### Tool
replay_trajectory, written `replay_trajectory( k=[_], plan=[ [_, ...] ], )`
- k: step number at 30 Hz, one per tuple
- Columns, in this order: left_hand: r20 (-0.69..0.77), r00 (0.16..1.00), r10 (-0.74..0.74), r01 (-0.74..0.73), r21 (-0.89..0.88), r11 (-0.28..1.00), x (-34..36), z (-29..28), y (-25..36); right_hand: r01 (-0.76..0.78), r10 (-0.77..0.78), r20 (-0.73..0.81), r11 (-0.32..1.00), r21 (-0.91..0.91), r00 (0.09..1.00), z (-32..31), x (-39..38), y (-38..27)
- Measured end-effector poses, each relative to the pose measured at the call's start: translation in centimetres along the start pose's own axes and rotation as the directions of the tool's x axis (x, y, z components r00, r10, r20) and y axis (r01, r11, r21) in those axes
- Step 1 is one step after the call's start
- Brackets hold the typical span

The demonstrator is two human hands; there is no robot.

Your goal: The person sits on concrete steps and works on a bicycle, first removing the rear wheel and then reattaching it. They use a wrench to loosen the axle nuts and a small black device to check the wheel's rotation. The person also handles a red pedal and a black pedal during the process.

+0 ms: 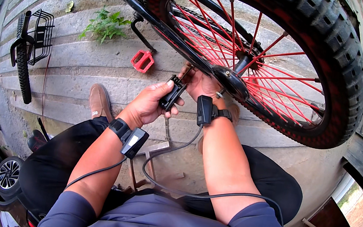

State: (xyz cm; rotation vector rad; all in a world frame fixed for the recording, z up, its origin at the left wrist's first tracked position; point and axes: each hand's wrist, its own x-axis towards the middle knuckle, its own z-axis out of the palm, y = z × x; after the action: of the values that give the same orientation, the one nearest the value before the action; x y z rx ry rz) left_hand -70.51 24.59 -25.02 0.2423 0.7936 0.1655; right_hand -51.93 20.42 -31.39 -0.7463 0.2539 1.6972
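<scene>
My left hand point(153, 99) is closed around a black folding multi-tool point(173, 94), with its thumb on top and fingertips showing past the far side. Close beside it, my right hand point(200, 85) has its fingers bent toward the tool's upper end. They seem to pinch a thin piece there, too small to make out. Just above my right hand is the black frame tube of a bicycle, with its rear axle plate point(230, 81). The wheel has red spokes point(270, 80) and a knobby black tire point(339, 48).
A red pedal point(142, 61) hangs on its crank left of my hands. Beyond it grows a green weed point(105, 25). At far left lies a front wheel point(23, 70) with a black wire basket point(41, 38). A metal stand point(153, 147) is between my knees. Cables run from both wrist boxes.
</scene>
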Motion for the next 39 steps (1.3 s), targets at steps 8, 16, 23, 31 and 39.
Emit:
replay_trajectory(
  k=[8, 16, 23, 31, 39],
  plan=[
    [-0.034, 0.999, 0.016, -0.015, 0.038, 0.999, 0.2, -0.3, -0.4, -0.351, 0.088, -0.348, 0.428, -0.833, 0.933, 1.2, -7.7, -3.5],
    [-0.058, 0.998, 0.028, -0.024, 0.072, 0.997, 0.2, -0.3, -0.6, 0.252, -0.245, 0.259, -0.06, -0.966, 0.934, 20.8, -22.9, -12.1],
    [-0.195, 0.979, 0.054, -0.039, 0.08, 0.996, -0.6, -1.0, -0.6, -0.16, -0.692, 0.59, -0.694, -0.702, 0.416, 16.2, -27.0, -18.9],
    [-0.24, 0.967, 0.08, -0.057, 0.104, 0.993, -0.5, -1.3, -0.9, -0.219, -0.816, 0.243, -0.405, -0.888, 0.524, 9.9, -19.7, -32.0],
    [-0.504, 0.853, 0.132, 0.137, 0.461, 0.877, -0.5, -4.2, -3.3, -0.052, -0.8, -0.145, 0.141, -0.989, 0.583, 1.9, -16.2, -31.8]
  ],
)
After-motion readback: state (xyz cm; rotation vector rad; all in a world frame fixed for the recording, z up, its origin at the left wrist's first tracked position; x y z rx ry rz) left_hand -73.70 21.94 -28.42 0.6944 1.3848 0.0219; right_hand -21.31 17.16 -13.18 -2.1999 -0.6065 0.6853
